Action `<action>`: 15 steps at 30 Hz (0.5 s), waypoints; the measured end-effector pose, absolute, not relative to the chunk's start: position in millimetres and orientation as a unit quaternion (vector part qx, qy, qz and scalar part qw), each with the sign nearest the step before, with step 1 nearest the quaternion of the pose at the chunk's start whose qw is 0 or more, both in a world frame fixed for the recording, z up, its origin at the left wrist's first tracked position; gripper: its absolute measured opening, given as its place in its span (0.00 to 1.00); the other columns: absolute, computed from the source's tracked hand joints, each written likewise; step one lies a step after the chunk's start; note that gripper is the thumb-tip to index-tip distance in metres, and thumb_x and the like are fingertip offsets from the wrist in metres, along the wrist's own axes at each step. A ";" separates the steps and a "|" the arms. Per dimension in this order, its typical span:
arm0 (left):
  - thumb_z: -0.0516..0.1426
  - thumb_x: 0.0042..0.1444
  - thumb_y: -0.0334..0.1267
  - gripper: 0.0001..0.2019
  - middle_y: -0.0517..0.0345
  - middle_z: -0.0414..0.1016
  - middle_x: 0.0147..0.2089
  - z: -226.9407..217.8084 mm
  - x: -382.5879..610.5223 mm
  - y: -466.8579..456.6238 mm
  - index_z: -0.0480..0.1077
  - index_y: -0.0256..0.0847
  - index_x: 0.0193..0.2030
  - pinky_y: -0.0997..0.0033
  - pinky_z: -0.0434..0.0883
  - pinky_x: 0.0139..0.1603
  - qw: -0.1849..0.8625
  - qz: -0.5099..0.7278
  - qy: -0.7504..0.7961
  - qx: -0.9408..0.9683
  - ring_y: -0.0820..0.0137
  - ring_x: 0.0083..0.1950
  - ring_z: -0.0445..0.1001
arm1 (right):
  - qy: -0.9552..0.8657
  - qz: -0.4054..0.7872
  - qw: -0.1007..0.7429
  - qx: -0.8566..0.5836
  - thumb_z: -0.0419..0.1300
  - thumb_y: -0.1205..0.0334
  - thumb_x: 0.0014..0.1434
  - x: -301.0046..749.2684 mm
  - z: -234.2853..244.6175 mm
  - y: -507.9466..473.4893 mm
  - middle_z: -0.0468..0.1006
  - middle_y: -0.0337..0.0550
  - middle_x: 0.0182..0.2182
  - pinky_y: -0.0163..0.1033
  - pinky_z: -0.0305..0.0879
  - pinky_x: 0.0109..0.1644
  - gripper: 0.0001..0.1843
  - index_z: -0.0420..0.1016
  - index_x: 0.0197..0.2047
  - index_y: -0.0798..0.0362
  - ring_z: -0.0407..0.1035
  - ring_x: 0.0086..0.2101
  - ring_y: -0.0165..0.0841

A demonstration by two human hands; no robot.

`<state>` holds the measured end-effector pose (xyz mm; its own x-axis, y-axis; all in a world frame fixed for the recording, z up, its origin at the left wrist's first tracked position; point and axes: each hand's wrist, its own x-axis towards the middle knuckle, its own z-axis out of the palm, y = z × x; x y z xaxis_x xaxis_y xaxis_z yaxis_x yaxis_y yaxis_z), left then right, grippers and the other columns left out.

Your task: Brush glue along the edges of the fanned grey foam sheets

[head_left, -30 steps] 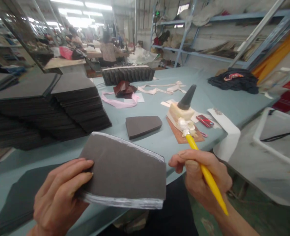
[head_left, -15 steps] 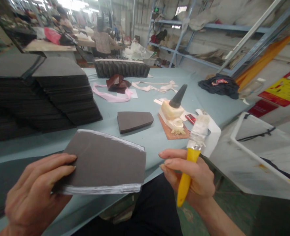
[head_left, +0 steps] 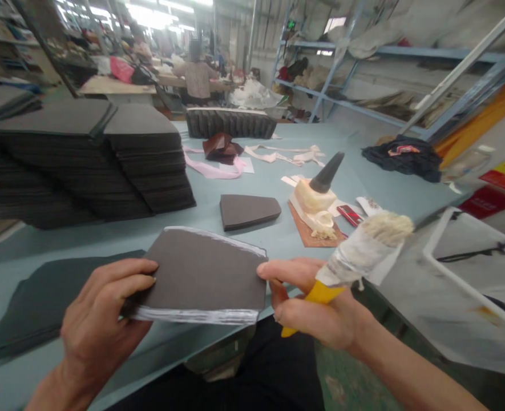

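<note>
My left hand grips the left end of a stack of dark grey sheets, thumb below and fingers on top. White coating runs along the stack's far and near edges. A paintbrush with a yellow handle is held in my right hand, its wrapped, pale bristles pointing up and right. The right index fingertip touches the right end of the stack. Beyond it a smaller grey stack lies on the table. A cream block with a black cone-shaped nozzle sits on a brown board.
Tall piles of dark sheets stand at the left, and flat dark green sheets lie nearer. A row of dark pieces, pink strip and dark cloth are farther back. A white bin stands right of the table.
My right hand has moved left to touch the stack's right end, and the brush has tilted over to the right. The view has shifted left; the left hand keeps its grip.
</note>
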<state>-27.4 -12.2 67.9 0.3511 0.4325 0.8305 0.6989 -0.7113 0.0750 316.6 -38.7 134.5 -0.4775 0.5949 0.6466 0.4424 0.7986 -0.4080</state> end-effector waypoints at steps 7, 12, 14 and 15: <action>0.66 0.62 0.26 0.11 0.49 0.86 0.48 63.9 -30.5 -23.3 0.73 0.45 0.47 0.63 0.83 0.51 0.139 -0.456 -0.372 -0.796 0.63 0.48 0.87 | -0.853 0.082 0.413 -0.309 0.62 0.67 0.62 301.7 130.9 -33.3 0.89 0.34 0.33 0.36 0.81 0.32 0.19 0.83 0.54 0.44 0.81 0.25 0.33; 0.65 0.62 0.26 0.11 0.50 0.86 0.48 62.1 -30.1 -27.5 0.72 0.45 0.46 0.63 0.84 0.50 0.132 -0.471 -0.385 -0.783 0.63 0.47 0.86 | -0.839 0.152 0.428 -0.301 0.65 0.68 0.61 291.2 138.3 -35.6 0.88 0.33 0.33 0.36 0.82 0.34 0.21 0.84 0.55 0.40 0.81 0.26 0.33; 0.64 0.62 0.26 0.11 0.51 0.86 0.47 61.1 -29.6 -29.1 0.72 0.45 0.46 0.64 0.83 0.50 0.129 -0.479 -0.392 -0.775 0.64 0.46 0.86 | -0.832 0.180 0.434 -0.295 0.66 0.67 0.63 289.5 140.2 -33.6 0.89 0.35 0.36 0.38 0.83 0.35 0.21 0.83 0.57 0.39 0.82 0.28 0.35; 0.64 0.62 0.26 0.11 0.51 0.86 0.47 60.4 -29.2 -29.9 0.72 0.45 0.46 0.65 0.83 0.49 0.127 -0.483 -0.396 -0.771 0.64 0.46 0.86 | -0.828 0.190 0.438 -0.293 0.66 0.66 0.64 289.1 141.0 -31.9 0.89 0.36 0.37 0.39 0.83 0.35 0.19 0.84 0.56 0.38 0.83 0.30 0.36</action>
